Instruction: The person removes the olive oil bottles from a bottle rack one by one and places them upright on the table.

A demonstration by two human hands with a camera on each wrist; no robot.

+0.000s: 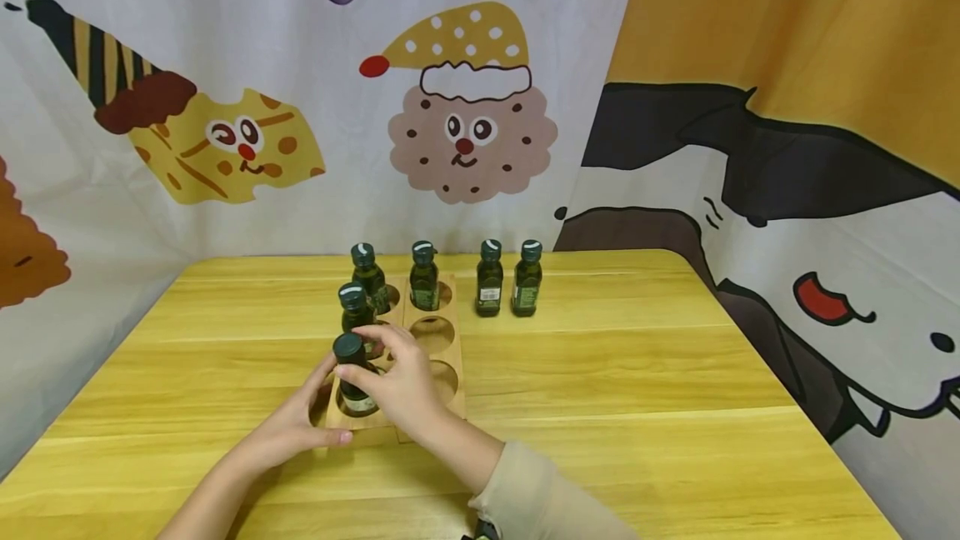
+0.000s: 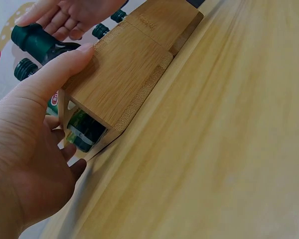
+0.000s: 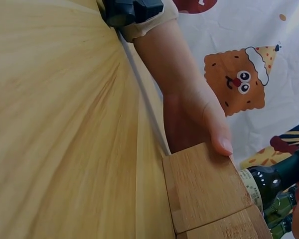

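Observation:
A wooden rack with two columns of round holes stands on the table. My right hand pinches a dark green bottle between thumb and fingers; the bottle's base is inside the front left hole. At the rack's near left corner, my left hand holds on, thumb along the front and fingers round the side, as the left wrist view shows. Behind the held bottle, the left column carries a middle bottle and a back bottle. One more bottle occupies the back right hole.
Two similar bottles, one with a white label and one with a green label, stand upright on the table right of the rack. A printed cartoon curtain hangs behind the wooden table.

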